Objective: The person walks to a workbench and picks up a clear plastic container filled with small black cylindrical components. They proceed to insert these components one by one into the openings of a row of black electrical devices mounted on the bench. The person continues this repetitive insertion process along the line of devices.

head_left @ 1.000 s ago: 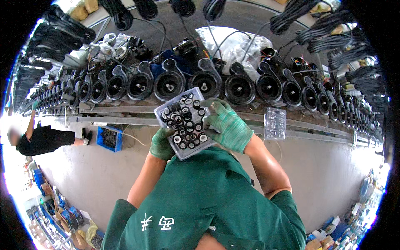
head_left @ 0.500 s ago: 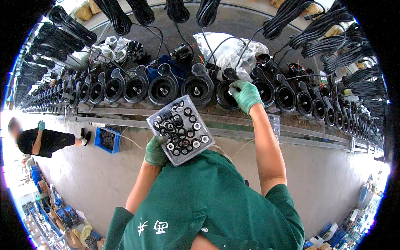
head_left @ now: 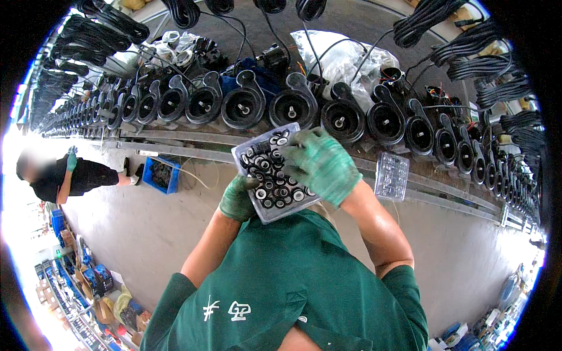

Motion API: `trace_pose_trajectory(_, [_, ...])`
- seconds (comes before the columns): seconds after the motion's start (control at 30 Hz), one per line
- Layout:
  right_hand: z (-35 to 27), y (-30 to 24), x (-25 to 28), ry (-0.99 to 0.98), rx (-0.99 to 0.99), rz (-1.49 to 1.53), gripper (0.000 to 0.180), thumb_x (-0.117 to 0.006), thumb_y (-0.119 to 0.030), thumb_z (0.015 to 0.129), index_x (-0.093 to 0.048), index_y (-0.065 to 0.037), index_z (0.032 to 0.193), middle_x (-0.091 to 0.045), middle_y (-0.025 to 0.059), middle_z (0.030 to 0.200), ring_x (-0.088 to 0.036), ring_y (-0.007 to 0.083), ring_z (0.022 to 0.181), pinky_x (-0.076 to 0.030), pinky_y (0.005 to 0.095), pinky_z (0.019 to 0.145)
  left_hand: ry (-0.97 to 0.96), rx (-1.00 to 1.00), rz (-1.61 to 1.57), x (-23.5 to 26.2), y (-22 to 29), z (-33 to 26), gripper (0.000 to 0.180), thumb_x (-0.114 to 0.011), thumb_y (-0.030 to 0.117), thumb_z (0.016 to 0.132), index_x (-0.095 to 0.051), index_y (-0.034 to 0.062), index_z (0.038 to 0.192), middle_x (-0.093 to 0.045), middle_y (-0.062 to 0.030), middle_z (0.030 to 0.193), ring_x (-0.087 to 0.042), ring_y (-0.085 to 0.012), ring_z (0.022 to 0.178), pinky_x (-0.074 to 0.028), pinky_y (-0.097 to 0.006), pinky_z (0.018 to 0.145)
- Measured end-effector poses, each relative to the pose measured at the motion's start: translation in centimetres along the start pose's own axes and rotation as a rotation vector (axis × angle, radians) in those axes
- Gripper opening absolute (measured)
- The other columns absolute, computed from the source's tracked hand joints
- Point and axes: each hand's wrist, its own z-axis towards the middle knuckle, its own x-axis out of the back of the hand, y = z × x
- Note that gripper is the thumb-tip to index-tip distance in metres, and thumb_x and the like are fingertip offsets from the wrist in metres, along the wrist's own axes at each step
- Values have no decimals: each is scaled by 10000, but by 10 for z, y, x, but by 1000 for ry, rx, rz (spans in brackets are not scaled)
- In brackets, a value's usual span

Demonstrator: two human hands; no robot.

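Observation:
My left hand (head_left: 236, 199), in a green glove, grips the left edge of a clear plastic tray (head_left: 292, 212). Small black ring-shaped parts with pale centres (head_left: 267, 193) lie loose in it, several of them. Over the right side of the tray is my right hand (head_left: 328, 167), also gloved in green and smeared by motion. Its fingertips cover some of the parts, and whether they pinch one is not visible. Just beyond the tray, a round black housing (head_left: 341, 121) with a metal shaft at its centre sits in a long row of similar ones.
Bundled black cables (head_left: 424, 23) hang above the bench. A clear plastic bag (head_left: 345, 58) lies behind the housings. A second clear tray (head_left: 391, 176) is at the bench's front edge on the right. At left are a blue crate (head_left: 161, 175) and another person (head_left: 88, 178).
My right hand has come back from a housing to the tray, moving toward me and left. A metal shaft now shows in that housing. The view has shifted slightly.

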Motion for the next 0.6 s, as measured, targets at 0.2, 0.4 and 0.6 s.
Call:
trace_pose_trajectory(0.2, [2,-16,-25,-95,-223,-3,379,-764,-288,869,-713,-51,1160,-690,162,1118,-633,370,1117,-532,473,970,-66,35,50,9,-2,6,831,-823,178,758,-475,27,1497,-655,-153,1357,-674,-311,1213,-565,-474,1070])
trace_pose_trajectory(0.4, [-15,-34,-41,-137,-453,66,413,-809,-213,819,-700,-76,1193,-682,160,1187,-643,382,1108,-538,444,986,-164,101,-43,19,-7,1,830,-835,171,787,-457,26,1511,-646,-162,1374,-672,-310,1221,-574,-468,1057])
trace_pose_trajectory(0.6, [-37,-38,-45,-161,-453,124,333,-745,-184,890,-709,-70,1201,-700,169,1117,-678,388,1050,-561,470,926,-188,217,-90,42,-17,3,873,-843,184,759,-451,27,1523,-639,-194,1386,-679,-326,1207,-575,-469,1053])
